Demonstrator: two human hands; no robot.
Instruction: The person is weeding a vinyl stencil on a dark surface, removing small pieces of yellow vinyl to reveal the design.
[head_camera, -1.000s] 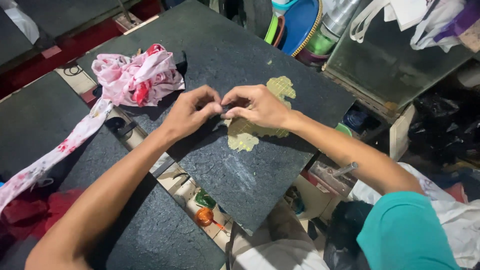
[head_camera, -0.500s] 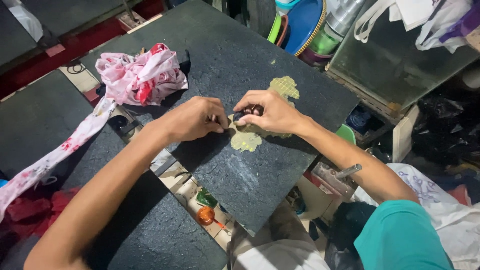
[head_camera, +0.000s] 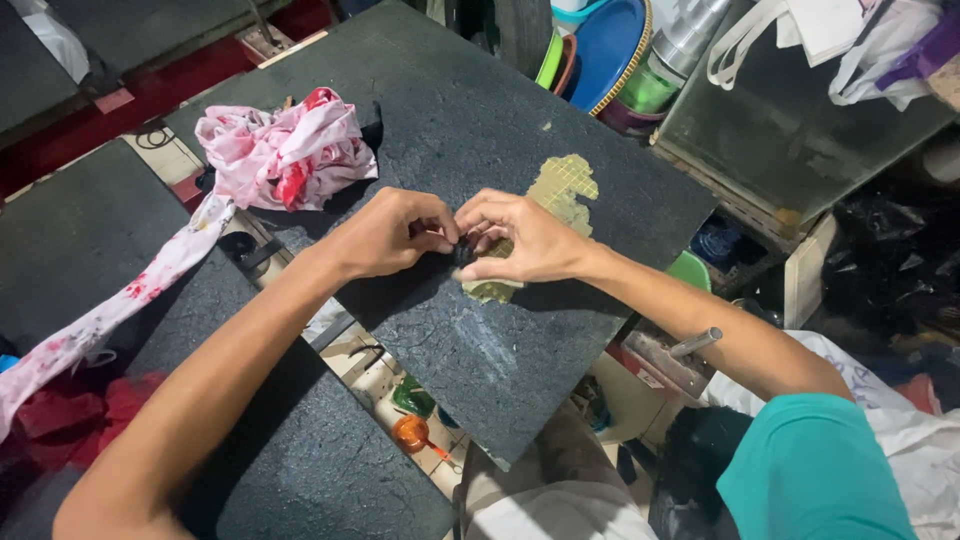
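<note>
My left hand (head_camera: 388, 233) and my right hand (head_camera: 520, 238) meet over a dark stone slab (head_camera: 480, 330). Between their fingertips they pinch a small dark object (head_camera: 463, 249); its shape is mostly hidden by the fingers. Under my right hand lies a worn yellowish patch (head_camera: 562, 185) with a faint grid on the slab. A crumpled pink and white cloth (head_camera: 285, 150) with red blotches rests on the slab's far left corner, and a long strip of it trails down to the left.
A second dark slab (head_camera: 90, 240) lies to the left across a gap. In the gap below sit an orange-handled tool (head_camera: 410, 433) and a green object (head_camera: 412, 397). Stacked coloured bowls (head_camera: 600, 50) and a glass pane (head_camera: 790, 130) stand at the back right.
The view has shifted slightly, and both hands have drawn closer together at the slab's centre. Fingertips now close on the small dark object.
</note>
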